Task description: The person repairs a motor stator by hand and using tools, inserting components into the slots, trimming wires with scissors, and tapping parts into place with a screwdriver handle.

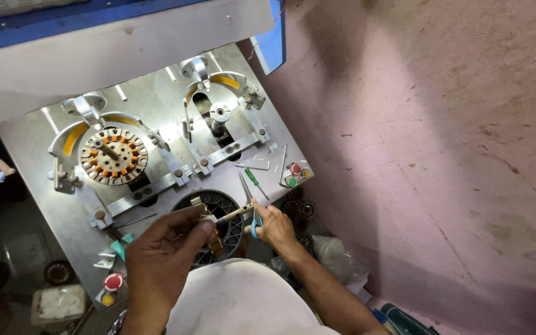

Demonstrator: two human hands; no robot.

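Blue-handled scissors (252,214) in right hand (274,226), left hand (162,251) beside.

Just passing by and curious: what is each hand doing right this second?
Left hand: fingers closed, pinching one end of a thin brass-coloured rod.
Right hand: fingers closed on blue-handled scissors, and touching the rod's other end.

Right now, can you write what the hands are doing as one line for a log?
left hand: pinching small brass part | right hand: holding blue-handled scissors | wound stator: on left fixture | right spindle: bare
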